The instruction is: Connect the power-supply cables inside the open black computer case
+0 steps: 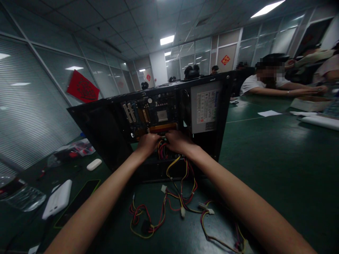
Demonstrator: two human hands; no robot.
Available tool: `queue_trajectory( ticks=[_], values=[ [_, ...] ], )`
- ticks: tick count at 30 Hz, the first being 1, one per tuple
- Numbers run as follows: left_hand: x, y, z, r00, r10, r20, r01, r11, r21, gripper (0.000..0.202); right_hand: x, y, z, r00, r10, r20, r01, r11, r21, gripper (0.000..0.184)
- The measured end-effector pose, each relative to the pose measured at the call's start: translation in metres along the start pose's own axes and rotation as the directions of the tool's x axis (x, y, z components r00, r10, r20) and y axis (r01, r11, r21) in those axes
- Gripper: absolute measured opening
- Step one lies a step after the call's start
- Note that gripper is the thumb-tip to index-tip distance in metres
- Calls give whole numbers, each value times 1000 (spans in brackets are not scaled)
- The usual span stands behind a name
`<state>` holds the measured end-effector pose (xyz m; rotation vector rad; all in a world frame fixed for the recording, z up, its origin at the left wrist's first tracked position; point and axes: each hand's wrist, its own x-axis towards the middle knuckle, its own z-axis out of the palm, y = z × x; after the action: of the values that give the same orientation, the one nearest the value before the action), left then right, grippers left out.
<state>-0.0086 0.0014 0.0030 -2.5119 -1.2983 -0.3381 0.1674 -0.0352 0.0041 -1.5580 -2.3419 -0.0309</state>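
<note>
Inside the case (96, 130), hands (148, 144) close together

This place looks to be an office, with some character of a workshop. Glass walls (96, 72) with blinds (21, 95) stand on the left, and flat lamps (167, 40) shine in the tiled ceiling (119, 24). On the wide green tabletop (265, 155) stands an opened computer (159, 107) with loose cables (182, 192), and other people (254, 84) sit around.
</note>
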Motion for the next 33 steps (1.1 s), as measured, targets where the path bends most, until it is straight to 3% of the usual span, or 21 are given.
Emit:
queue_trajectory(
  ticks=[11, 18, 33],
  values=[
    [1, -2, 3, 999, -24, -29, 23, 998, -50, 20, 2, 2, 2, 1000, -20, 4, 21, 999, -27, 29],
    [1, 0, 0, 999, -48, -16, 49, 999, 0, 21, 1, 1, 3, 1000, -24, -12, 23, 999, -43, 27],
    [15, 5, -16, 995, -27, 101, 19, 997, 77, 22, 7, 5, 8, 999, -52, -7, 52, 998, -27, 27]
  ],
)
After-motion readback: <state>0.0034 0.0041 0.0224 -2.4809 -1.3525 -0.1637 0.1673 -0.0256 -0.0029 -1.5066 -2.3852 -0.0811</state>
